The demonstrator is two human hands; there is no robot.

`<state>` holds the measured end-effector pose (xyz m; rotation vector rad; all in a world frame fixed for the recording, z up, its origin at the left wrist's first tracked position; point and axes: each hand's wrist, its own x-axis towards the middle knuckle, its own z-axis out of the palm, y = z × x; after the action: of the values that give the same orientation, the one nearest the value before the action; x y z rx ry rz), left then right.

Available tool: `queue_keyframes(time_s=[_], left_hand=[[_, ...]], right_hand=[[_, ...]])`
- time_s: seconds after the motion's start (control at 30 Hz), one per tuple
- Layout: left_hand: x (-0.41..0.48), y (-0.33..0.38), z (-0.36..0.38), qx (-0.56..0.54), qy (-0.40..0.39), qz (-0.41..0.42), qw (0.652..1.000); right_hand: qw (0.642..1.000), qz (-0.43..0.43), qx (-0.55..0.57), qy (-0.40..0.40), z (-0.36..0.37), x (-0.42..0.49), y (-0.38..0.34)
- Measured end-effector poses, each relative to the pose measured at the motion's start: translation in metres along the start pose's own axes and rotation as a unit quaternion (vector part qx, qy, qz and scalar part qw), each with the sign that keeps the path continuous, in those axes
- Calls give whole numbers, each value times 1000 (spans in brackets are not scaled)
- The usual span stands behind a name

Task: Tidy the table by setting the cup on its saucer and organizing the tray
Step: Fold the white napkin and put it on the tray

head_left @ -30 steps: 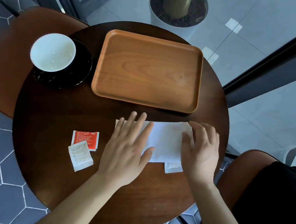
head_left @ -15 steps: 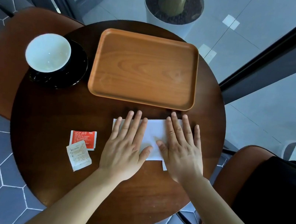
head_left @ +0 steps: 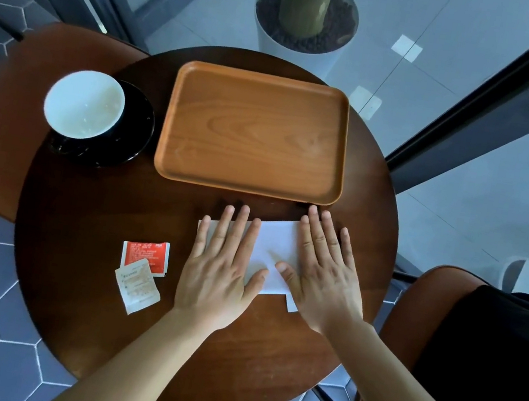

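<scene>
The round dark wooden table [head_left: 79,223] carries a rectangular light wooden tray [head_left: 254,133] at its far side; left of the tray, apart from it, a black glossy saucer [head_left: 138,135] bears the black cup with a white inside [head_left: 84,104], which hides the saucer's left part; the left hand [head_left: 220,273] and right hand [head_left: 323,279] lie flat side by side, fingers straight and gripping nothing, pressing a white folded paper napkin [head_left: 271,246] whose ends they cover; a white corner shows under the right palm, unclear what; a red square sachet [head_left: 147,251] lies partly beneath a white square sachet [head_left: 137,286], print unreadable.
</scene>
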<state>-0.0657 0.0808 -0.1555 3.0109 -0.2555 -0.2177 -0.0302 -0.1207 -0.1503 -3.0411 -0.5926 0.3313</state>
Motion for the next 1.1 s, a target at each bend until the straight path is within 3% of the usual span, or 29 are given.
queue_keyframes(time_s=[0.57, 0.67, 0.83, 0.9, 1.0, 1.03, 1.1], left_hand=[[0, 1, -7, 4, -18, -5, 1000], [-8, 3, -25, -39, -16, -43, 998], [-58, 18, -49, -182, 99, -167, 964], [-69, 23, -55, -250, 106, -274, 923], [-65, 23, -59, -373, 47, -419, 827], [-62, 23, -60, -393, 37, -445, 804], [-55, 21, -61, -418, 39, -470, 777]], right_hand=[[1000, 2, 10, 9, 1, 2, 0], [1000, -2, 31, -2, -2, 0, 3], [988, -18, 134, 68, -24, -5, -8], [947, -4, 310, 84, -34, -13, -28], [796, 82, 599, -2, -46, -21, -63], [759, 110, 642, -18, -46, -22, -71], [719, 135, 682, -29, -42, -20, -80]])
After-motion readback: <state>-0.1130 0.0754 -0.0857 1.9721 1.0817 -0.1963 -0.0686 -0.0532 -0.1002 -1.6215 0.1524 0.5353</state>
